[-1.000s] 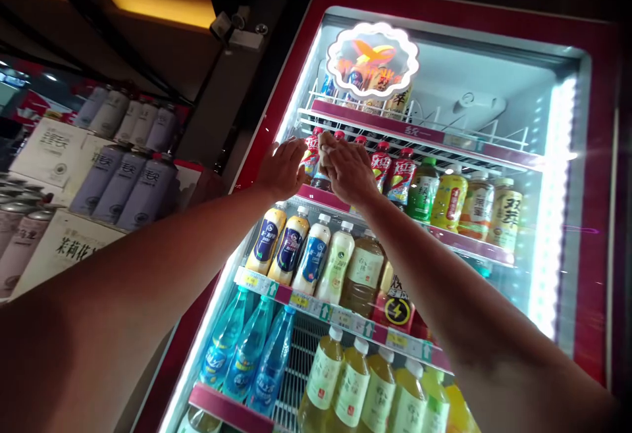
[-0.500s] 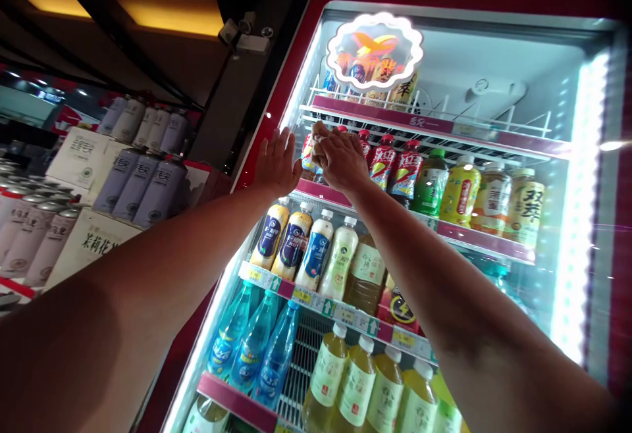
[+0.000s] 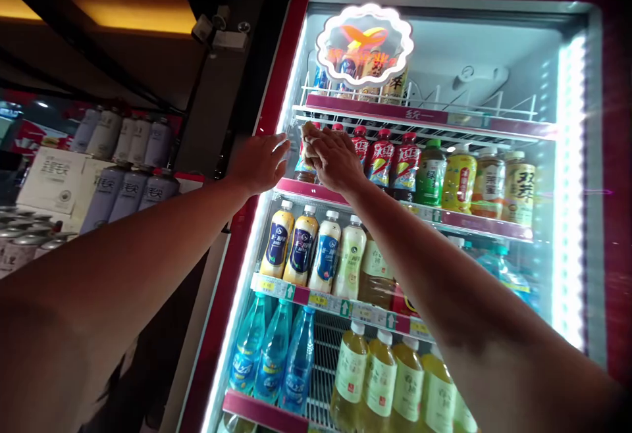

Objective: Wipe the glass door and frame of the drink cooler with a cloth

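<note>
A tall drinks fridge with a red frame (image 3: 276,101) and a glass door stands before me. My right hand (image 3: 336,160) is closed around a crumpled beige cloth (image 3: 309,133), held at the glass in front of the red-capped bottles (image 3: 382,156). Only a small part of the cloth shows past the fingers. To its left, my left hand (image 3: 259,163) is raised by the lit left edge of the door, its fingers stretched out and holding nothing. Whether its fingertips touch the door I cannot tell.
Behind the glass, shelves carry milk-tea bottles (image 3: 301,245), blue bottles (image 3: 270,351) and pale green tea bottles (image 3: 380,374). A glowing scalloped sign (image 3: 365,45) sits at the door's top. On the left are purple cans (image 3: 129,193) and a white carton (image 3: 54,179).
My left hand has moved slightly left and turned more side-on. The right hand with the cloth stays near the same spot on the glass. The camera view has tilted and shifted.
</note>
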Motion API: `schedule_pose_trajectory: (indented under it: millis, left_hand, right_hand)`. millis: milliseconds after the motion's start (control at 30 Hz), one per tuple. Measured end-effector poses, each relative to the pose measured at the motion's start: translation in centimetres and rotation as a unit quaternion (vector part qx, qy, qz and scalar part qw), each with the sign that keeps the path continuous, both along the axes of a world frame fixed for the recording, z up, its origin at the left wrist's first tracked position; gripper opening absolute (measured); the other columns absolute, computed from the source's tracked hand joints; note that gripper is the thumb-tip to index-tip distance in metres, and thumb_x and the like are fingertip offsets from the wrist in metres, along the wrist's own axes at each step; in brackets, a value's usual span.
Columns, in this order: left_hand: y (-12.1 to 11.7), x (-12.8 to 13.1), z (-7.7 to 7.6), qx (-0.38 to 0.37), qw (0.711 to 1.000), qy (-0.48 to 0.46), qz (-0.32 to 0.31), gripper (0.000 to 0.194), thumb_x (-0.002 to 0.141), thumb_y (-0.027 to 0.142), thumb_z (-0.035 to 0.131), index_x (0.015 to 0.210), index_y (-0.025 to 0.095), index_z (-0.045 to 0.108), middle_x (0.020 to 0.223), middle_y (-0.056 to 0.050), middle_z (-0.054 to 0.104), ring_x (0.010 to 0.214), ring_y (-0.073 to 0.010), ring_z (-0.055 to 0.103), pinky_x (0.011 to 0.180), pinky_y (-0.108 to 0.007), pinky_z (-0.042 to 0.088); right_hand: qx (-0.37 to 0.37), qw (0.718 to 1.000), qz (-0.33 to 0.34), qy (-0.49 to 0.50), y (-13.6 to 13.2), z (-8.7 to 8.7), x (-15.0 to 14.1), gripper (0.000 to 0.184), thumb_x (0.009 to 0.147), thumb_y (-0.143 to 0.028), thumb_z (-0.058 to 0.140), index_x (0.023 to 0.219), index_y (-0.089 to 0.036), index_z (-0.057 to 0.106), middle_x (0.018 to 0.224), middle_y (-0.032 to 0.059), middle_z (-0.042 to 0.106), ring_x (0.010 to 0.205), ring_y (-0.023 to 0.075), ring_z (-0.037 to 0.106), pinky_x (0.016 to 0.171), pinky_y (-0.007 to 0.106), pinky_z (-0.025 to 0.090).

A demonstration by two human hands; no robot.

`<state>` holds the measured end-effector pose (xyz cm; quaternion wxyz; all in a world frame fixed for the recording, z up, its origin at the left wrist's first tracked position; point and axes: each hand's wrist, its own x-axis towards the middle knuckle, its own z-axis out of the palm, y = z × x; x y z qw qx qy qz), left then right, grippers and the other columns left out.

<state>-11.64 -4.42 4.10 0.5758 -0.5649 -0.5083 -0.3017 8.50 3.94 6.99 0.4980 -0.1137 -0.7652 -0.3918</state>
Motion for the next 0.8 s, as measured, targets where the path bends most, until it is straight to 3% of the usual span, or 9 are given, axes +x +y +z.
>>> schedule_pose_trajectory:
  millis: [167,333,600,800]
  left_hand:
    - [0.1,-2.4,0.4,0.007,0.998,0.046,-0.035,0.050,0.097,0.017,0.035,0.143,0.013,0.056,0.160,-0.012,0.050,0.145,-0.0262,0.049,0.121,-0.047,0.040]
    - [0.5,-4.1,0.0,0.052,0.993,0.060,-0.092,0.047,0.097,0.022,0.037,0.139,0.018,0.060,0.154,-0.014,0.056,0.146,-0.0291,0.048,0.121,-0.053,0.041]
    - [1.6,-5.3,0.5,0.061,0.991,0.040,-0.109,0.068,0.095,0.031,0.043,0.160,0.011,0.035,0.167,-0.022,0.036,0.158,-0.0367,0.029,0.129,-0.058,0.029]
    - [0.8,-6.1,1.4,0.029,0.990,0.053,-0.127,0.065,0.098,0.033,0.037,0.159,0.012,0.038,0.167,-0.017,0.038,0.156,-0.0325,0.034,0.129,-0.055,0.031]
  right_hand:
    - [-0.011,0.996,0.019,0.084,-0.4,-0.5,-2.6,0.050,0.106,-0.033,0.038,0.154,-0.030,0.049,0.166,0.0017,0.046,0.158,0.0287,0.033,0.131,0.061,0.018]
    - [-0.019,0.999,-0.009,0.028,-1.5,-1.4,-3.3,0.049,0.105,-0.030,0.044,0.153,-0.027,0.051,0.166,0.0000,0.045,0.158,0.0266,0.033,0.133,0.054,0.017]
    - [-0.057,0.995,-0.041,0.070,-2.3,-0.5,-4.9,0.052,0.105,-0.029,0.045,0.157,-0.027,0.046,0.170,0.0013,0.038,0.160,0.0282,0.027,0.133,0.056,0.014]
    - [-0.035,0.998,-0.038,-0.018,-2.6,-1.2,-5.7,0.057,0.104,-0.030,0.049,0.160,-0.028,0.042,0.169,-0.0016,0.040,0.160,0.0256,0.029,0.134,0.051,0.015]
